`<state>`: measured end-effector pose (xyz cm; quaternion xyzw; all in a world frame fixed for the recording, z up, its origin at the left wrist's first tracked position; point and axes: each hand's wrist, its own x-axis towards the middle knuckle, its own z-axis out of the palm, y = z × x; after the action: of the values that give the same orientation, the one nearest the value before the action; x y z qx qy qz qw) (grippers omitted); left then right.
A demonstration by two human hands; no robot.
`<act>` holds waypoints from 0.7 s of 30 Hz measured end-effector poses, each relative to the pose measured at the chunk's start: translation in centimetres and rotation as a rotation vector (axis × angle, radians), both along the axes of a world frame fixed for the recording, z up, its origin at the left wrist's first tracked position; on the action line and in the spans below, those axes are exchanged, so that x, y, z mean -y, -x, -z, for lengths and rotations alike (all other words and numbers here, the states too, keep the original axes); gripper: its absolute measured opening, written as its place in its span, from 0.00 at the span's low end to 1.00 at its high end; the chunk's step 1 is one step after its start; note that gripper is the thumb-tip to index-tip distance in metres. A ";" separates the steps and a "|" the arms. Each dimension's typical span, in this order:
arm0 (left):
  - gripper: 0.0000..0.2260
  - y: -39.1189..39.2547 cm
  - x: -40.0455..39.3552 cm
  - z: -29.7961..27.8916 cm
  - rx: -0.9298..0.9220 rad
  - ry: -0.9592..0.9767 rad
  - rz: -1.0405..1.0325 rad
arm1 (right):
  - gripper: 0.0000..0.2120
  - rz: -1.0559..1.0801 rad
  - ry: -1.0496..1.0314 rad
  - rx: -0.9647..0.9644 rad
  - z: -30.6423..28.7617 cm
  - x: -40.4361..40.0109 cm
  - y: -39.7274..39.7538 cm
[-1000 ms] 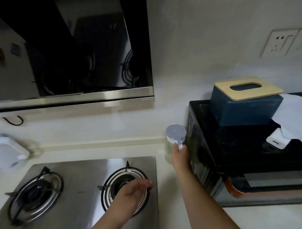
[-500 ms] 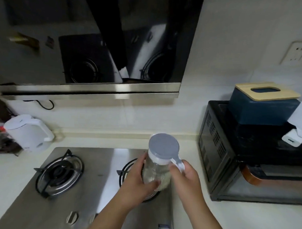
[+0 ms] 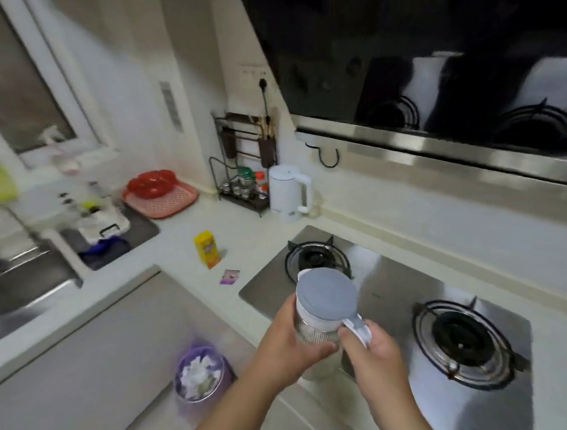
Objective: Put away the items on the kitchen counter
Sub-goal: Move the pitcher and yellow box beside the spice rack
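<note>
1. Jar (image 3: 320,316) is lower centre of frame, carried over the stove's (image 3: 385,292) front edge.
2. Left hand (image 3: 290,347) wraps the glass, right hand (image 3: 372,350) pinches the lid tab.
3. I'd keep it upright and support the base.

One head cam — looks fwd and down, close over the counter (image 3: 178,243) corner and stove (image 3: 385,302).
</note>
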<state>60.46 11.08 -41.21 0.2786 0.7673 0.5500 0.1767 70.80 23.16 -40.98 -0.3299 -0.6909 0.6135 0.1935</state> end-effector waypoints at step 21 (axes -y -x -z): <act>0.35 20.7 22.6 3.7 0.154 0.027 -0.477 | 0.16 -0.465 0.056 0.047 2.4 19.5 27.3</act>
<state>39.77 -11.54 -44.88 0.0447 0.8030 0.5852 0.1036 43.48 3.70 -43.43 -0.1814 -0.7352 0.6527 0.0215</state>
